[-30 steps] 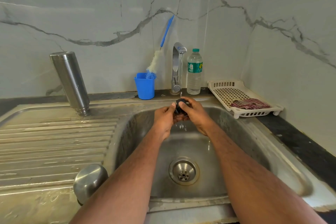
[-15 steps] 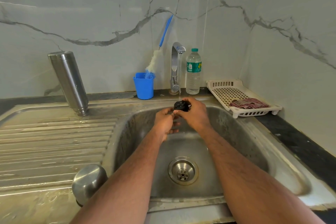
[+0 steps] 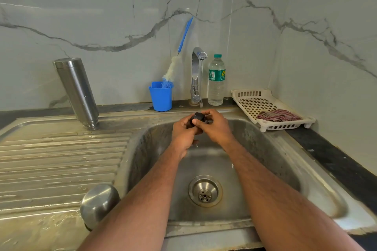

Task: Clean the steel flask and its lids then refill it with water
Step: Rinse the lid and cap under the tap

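Both hands pinch the small black inner lid (image 3: pixel 198 117) under the tap (image 3: pixel 199 55) stream: left hand (image 3: pixel 183 134) cradling beneath, right hand (image 3: pixel 216 128) fingertips pressing atop. Light, rigid, probably slippery when wet; its rim looks the surest hold.

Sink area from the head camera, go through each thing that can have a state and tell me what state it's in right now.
Chrome tap: running, thin stream.
Small black inner lid: held under the stream by both hands.
Left hand: grips the lid.
Right hand: grips the lid.
Tall steel flask: mouth down on the drainboard, uncapped.
Domed steel outer cap: off the flask, on the drainboard.
Clear plastic water bottle: capped, upright.
Steel sink basin: drain unplugged.
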Demonstrator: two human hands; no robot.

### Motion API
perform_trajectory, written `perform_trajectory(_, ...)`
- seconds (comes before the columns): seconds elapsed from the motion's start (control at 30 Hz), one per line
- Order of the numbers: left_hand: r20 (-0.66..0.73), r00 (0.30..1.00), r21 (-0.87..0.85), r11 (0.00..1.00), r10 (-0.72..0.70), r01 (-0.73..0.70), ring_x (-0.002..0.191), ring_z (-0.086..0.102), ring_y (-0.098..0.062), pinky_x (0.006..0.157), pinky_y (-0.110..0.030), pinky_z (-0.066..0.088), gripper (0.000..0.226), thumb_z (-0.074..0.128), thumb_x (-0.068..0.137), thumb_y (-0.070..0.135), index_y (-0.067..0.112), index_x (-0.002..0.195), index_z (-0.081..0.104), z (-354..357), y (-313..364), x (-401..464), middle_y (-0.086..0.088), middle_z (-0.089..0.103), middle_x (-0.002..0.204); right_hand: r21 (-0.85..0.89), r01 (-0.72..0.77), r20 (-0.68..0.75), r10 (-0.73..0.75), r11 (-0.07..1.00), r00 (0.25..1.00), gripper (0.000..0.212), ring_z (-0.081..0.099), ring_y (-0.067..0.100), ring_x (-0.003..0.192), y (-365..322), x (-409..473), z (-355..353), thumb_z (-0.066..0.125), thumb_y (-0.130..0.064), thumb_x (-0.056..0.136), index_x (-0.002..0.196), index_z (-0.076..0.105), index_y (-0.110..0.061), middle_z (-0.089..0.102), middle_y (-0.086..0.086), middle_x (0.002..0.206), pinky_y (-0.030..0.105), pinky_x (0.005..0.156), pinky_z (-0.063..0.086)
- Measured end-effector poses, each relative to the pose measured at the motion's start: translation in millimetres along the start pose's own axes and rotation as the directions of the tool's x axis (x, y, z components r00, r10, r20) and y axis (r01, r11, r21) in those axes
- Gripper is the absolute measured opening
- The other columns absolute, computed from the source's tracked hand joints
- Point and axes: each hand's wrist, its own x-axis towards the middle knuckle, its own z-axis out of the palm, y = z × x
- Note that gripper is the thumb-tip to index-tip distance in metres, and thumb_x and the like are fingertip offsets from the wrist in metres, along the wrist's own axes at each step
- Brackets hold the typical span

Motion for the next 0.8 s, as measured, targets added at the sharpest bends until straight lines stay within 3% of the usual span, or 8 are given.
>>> perform_trajectory(0.07,-0.020,1.000,-0.008,1.000,-0.001,0.001,0.091,0.077,-0.015,0.071,-0.037,0.061,0.031,0.073,0.093,0.014,0.026,0.121,0.071,-1,-1,0,0.005,0.079,0.101,0.079,-0.043,0.052,0.039,0.996,0.998,0.032,0.064,0.016,0.107,2,0,0,0.077,-0.034,0.088,0.118,0.067,-0.029,0.067,-0.003,0.114,0.034,0.085,0.059)
perform_trajectory(0.2,0.002,1.000,-0.017,1.000,-0.024,0.024,0.093,0.076,-0.018,0.077,-0.037,0.062,0.024,0.072,0.093,0.015,0.023,0.115,0.073,-1,0,1,0.001,0.079,0.098,0.261,-0.129,0.133,0.097,0.957,0.986,0.025,0.066,0.018,0.108,0,1,0,0.061,-0.021,0.101,0.124,0.066,-0.028,0.067,0.005,0.121,0.022,0.070,0.057)
perform_trajectory(0.27,0.019,0.999,-0.046,0.998,-0.050,0.051,0.095,0.076,-0.022,0.081,-0.042,0.061,0.023,0.065,0.096,0.011,0.019,0.116,0.073,0,0,3,-0.002,0.079,0.100,0.333,-0.178,0.174,0.126,0.926,0.977,0.032,0.066,0.019,0.111,-1,2,0,0.058,-0.011,0.102,0.132,0.064,-0.020,0.065,0.010,0.128,0.028,0.081,0.061)
perform_trajectory(0.37,0.001,0.998,-0.071,0.995,-0.070,0.070,0.092,0.076,-0.022,0.082,-0.041,0.061,0.020,0.059,0.102,0.014,0.011,0.116,0.073,-1,-3,5,-0.008,0.079,0.101,0.342,-0.198,0.192,0.139,0.919,0.972,0.048,0.062,0.022,0.119,-2,0,-2,0.061,0.003,0.094,0.137,0.060,-0.018,0.061,0.008,0.132,0.039,0.100,0.056)
perform_trajectory(0.47,-0.046,0.996,-0.076,0.995,-0.073,0.069,0.079,0.073,-0.022,0.080,-0.037,0.063,0.024,0.060,0.103,0.026,0.008,0.114,0.072,-2,-5,8,-0.013,0.078,0.094,0.303,-0.139,0.107,0.111,0.943,0.988,0.048,0.060,0.021,0.119,-1,-1,-5,0.067,0.008,0.087,0.126,0.062,-0.020,0.063,0.003,0.121,0.037,0.096,0.057)
perform_trajectory(0.63,-0.057,0.994,-0.100,0.991,-0.091,0.085,0.076,0.072,-0.024,0.075,-0.035,0.063,0.027,0.057,0.105,0.031,0.009,0.111,0.071,0,-4,7,-0.014,0.077,0.094,0.180,-0.065,0.000,0.066,0.982,0.998,0.034,0.064,0.009,0.108,1,1,-5,0.080,-0.007,0.083,0.114,0.071,-0.017,0.071,-0.005,0.110,0.032,0.097,0.052)
perform_trajectory(0.7,-0.053,0.993,-0.107,0.989,-0.103,0.097,0.077,0.072,-0.024,0.074,-0.035,0.063,0.030,0.055,0.105,0.033,0.007,0.109,0.071,-1,-4,7,-0.014,0.077,0.093,0.218,-0.090,0.008,0.091,0.972,0.996,0.035,0.066,0.011,0.107,-2,-1,-7,0.082,-0.008,0.082,0.114,0.072,-0.016,0.073,-0.004,0.108,0.024,0.090,0.054)
perform_trajectory(0.8,-0.034,0.994,-0.081,0.992,-0.103,0.100,0.074,0.071,-0.023,0.075,-0.037,0.062,0.035,0.054,0.106,0.036,0.006,0.109,0.072,-3,-4,8,-0.014,0.078,0.091,0.296,-0.165,0.033,0.162,0.941,0.986,0.035,0.070,0.016,0.097,-8,-4,-14,0.084,-0.006,0.079,0.112,0.071,-0.011,0.073,0.002,0.102,0.009,0.054,0.047)
